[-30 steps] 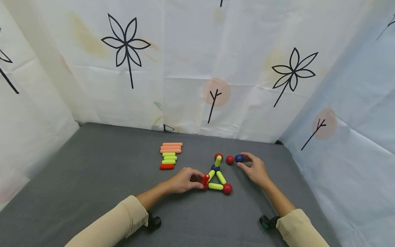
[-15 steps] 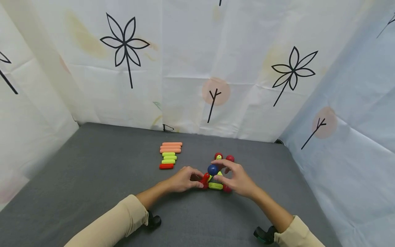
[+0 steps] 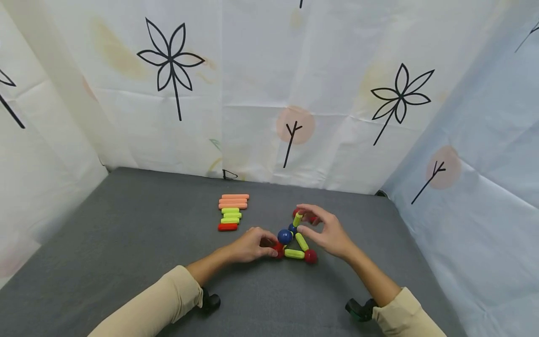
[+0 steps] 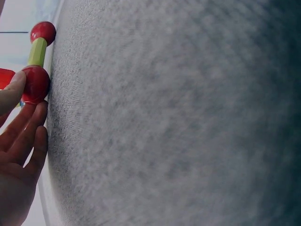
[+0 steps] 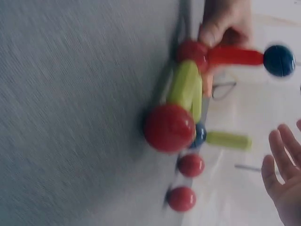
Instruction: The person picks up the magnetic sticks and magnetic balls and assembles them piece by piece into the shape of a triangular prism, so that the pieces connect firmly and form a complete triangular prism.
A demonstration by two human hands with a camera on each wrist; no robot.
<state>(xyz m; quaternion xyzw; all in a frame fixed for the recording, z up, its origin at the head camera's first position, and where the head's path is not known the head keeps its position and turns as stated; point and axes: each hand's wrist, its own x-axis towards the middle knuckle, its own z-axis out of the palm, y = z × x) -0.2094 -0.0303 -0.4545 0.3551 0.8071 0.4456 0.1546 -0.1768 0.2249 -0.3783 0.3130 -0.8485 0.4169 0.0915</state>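
A triangle of yellow-green rods [image 3: 294, 254] joined by balls lies on the grey table. My left hand [image 3: 250, 245] pinches its left red corner ball [image 4: 36, 84] between thumb and fingers. From that ball rises a red rod [image 5: 235, 56], topped by a blue ball [image 3: 285, 237]. Another yellow-green rod [image 5: 229, 140] stands up from the blue ball [image 5: 199, 135] at the far corner. The right corner is a red ball [image 3: 310, 256]. My right hand [image 3: 326, 234] is beside the upright yellow-green rod, fingers relaxed and apart from it in the right wrist view.
Two loose red balls [image 5: 191, 165] [image 5: 181, 199] lie behind the triangle. To the left, orange rods [image 3: 233, 201], short yellow-green rods [image 3: 230, 216] and a red rod [image 3: 228, 227] lie in a column. A patterned white curtain [image 3: 252, 93] borders the table [image 3: 147, 224] at the back.
My right hand carried the blue ball leftward from beside the loose red balls, left it on top of the red rod, then drew back up and right. My left hand stayed on the corner ball.
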